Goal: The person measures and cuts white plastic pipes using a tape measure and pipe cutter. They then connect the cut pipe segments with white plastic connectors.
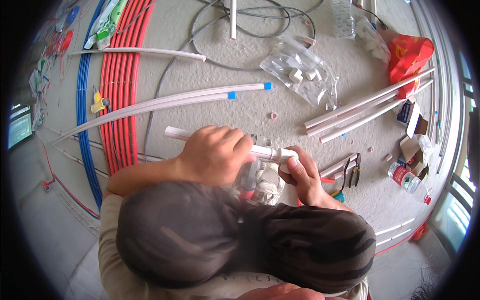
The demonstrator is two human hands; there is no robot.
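My left hand (215, 152) is wrapped around a short white plastic pipe (175, 133) that lies level above my knees. At the pipe's right end my right hand (300, 172) pinches a small white fitting (286, 153). The two hands are close together over my shoe (267, 185). My knees in dark camouflage trousers fill the lower middle of the view.
Long white pipes (190, 97) with blue caps lie on the concrete floor ahead, more white pipes (365, 107) to the right. Red conduits (117, 85) and blue conduits (82, 100) run along the left. A clear bag of white fittings (300, 72), pliers (352, 172), a bottle (407, 180) and a red bag (410, 57) lie around.
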